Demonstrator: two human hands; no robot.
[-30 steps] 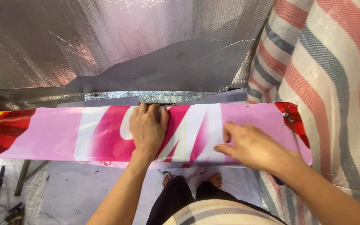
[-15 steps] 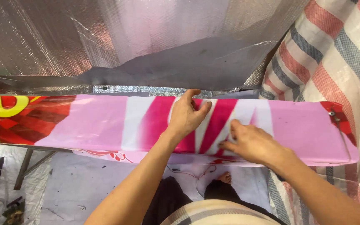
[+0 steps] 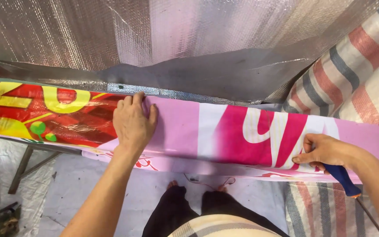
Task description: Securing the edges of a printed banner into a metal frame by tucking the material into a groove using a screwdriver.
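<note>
Flat and spread, the left hand (image 3: 132, 123) lies palm-down on the long printed banner (image 3: 189, 131), its fingertips reaching the banner's far edge where it meets a strip of silvery foil sheet (image 3: 154, 39). The right hand (image 3: 325, 151) sits further along the banner toward its right end, curled shut around the blue handle of a screwdriver (image 3: 343, 180); thumb and forefinger press together against the banner's near edge, and the tool's metal shaft points down and away past the wrist.

The banner runs as a narrow band across the whole view, stretched over a counter whose top stays hidden beneath it. Under the left hand the banner turns from pink to a red section with yellow shapes and small green dots; between the two hands it is plain pink, then white and deep pink with pale letter shapes. At the banner's far right end a small red patch shows.

Behind the banner the foil sheet rises in wrinkled folds. Right of the banner hangs a striped tarpaulin (image 3: 356, 74) in red, white and blue-grey, which also lies on the floor below the right hand. Below the banner's near edge stand the person's bare feet (image 3: 172, 186) on a pale floor sheet, and a metal leg (image 3: 23, 169) slants down under the banner's left part.
</note>
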